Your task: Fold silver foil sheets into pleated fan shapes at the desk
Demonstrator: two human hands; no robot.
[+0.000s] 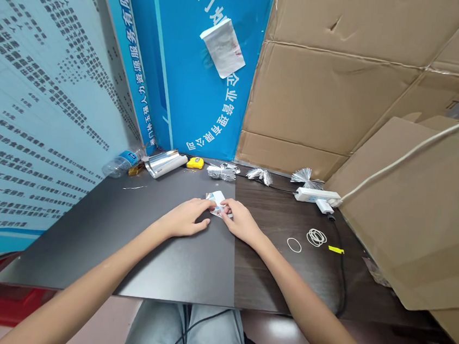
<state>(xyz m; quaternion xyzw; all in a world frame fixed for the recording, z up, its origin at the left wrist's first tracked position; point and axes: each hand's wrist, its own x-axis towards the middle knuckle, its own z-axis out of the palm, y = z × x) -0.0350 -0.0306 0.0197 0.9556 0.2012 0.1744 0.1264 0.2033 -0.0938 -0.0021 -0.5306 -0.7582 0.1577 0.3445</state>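
Bright, even light; soft shadows; strong fisheye bending toward the edges.

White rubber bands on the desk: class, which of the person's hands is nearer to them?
Right. The right hand lies a short way left of the white rubber bands in this view; the left hand lies farther left, beyond the right hand.

A plastic water bottle [120, 164], yellow tape measure [195, 162], white power strip [313, 195] and white rubber bands [316, 237], with cardboard sheets [328, 95] behind.
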